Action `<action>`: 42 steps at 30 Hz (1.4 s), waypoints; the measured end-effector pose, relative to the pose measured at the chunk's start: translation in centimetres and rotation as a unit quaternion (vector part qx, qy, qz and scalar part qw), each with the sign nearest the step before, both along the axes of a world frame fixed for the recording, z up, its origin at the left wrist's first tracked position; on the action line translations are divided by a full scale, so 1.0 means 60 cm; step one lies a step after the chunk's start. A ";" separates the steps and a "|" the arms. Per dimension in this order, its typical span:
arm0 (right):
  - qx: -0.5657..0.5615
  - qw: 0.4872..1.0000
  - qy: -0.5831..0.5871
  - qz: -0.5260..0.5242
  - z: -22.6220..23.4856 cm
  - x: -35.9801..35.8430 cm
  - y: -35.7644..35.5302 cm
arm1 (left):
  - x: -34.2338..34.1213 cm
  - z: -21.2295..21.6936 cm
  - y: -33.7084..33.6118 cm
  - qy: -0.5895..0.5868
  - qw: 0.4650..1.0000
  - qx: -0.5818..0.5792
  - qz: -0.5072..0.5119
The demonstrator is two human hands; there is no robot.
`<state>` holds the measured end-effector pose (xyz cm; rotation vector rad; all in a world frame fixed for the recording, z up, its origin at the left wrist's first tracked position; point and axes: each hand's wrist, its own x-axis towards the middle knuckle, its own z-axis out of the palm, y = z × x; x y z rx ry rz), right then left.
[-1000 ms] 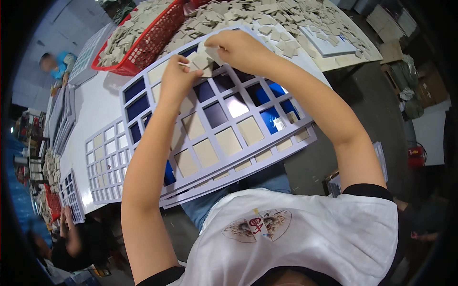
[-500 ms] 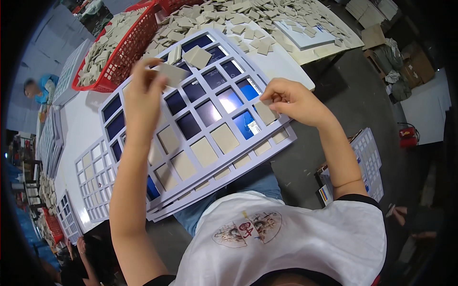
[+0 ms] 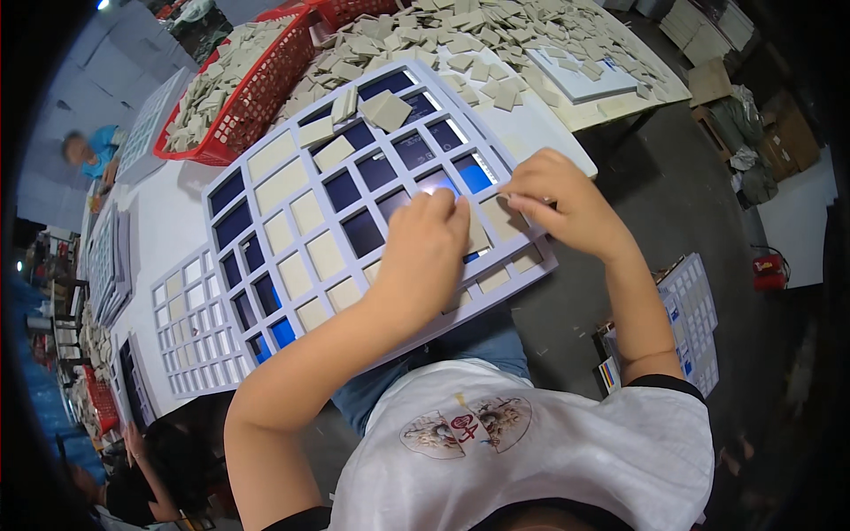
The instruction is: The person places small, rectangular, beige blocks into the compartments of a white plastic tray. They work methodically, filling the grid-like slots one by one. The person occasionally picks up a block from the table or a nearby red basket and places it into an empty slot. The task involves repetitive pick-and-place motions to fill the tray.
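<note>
A lavender grid frame (image 3: 310, 213) lies tilted in front of me, beige square tiles in many of its openings and dark blue or printed backing showing in others. My left hand (image 3: 423, 257) is over its near right part, fingers bent down and closed on a beige tile (image 3: 479, 235). At the right edge, my right hand (image 3: 567, 199) has thumb and fingers drawn together beside another tile (image 3: 505, 218) in a corner opening. Whatever lies between those fingertips is too small to make out. Several loose tiles (image 3: 387, 111) rest on the frame's far part.
Behind the frame spreads a heap of loose tiles (image 3: 372, 49), with a red plastic basket (image 3: 243, 115) of tiles to its left. Another grid frame (image 3: 190, 327) lies on the white table at left. More frames (image 3: 689, 310) stand low at right. Other people sit at far left.
My left hand has moved right and nearer, from the frame's far part to its near right openings. Tiles it held up there now lie on the frame. My right hand has shifted slightly off the corner tile.
</note>
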<state>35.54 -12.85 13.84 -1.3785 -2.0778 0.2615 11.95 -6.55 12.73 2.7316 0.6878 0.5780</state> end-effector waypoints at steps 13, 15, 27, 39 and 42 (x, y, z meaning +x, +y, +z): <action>-0.106 0.988 0.104 -0.040 0.002 -0.013 0.127 | -0.017 0.005 -0.033 0.027 0.997 0.044 -0.050; -0.100 0.990 0.087 -0.055 -0.002 -0.012 0.179 | -0.024 0.021 -0.011 0.019 0.998 -0.007 -0.062; -0.083 0.991 -0.094 0.034 0.009 -0.065 0.365 | -0.100 -0.036 0.269 -0.012 0.975 0.037 0.219; -0.194 0.967 0.013 -0.165 -0.009 -0.172 0.495 | -0.105 -0.038 0.355 -0.114 0.964 0.076 0.229; -0.178 0.973 0.026 -0.144 -0.019 -0.164 0.494 | -0.109 -0.039 0.366 -0.042 0.981 0.055 0.184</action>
